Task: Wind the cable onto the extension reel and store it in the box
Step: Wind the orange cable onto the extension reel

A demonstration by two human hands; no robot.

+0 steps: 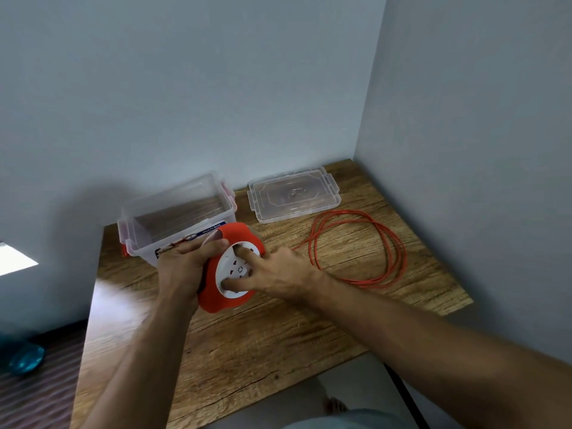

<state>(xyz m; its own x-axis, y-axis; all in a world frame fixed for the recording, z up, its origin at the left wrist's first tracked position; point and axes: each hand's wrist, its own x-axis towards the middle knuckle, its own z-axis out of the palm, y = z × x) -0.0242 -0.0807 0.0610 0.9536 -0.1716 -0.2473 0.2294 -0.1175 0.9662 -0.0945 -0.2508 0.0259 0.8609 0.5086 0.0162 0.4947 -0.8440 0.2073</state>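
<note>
Grip the reel [230, 274] firmly in your left hand [182, 267]; with your right hand [275, 274], fingers spread on its white face, turn steadily, drawing cable [359, 246] from the table's [278, 335] right edge.

I am seeing two bare forearms with no sleeves, watch or rings showing; the left hand [182, 267] and right hand [278, 274] are gloveless. Pale grey-blue clothing is showing at the bottom edge.
</note>
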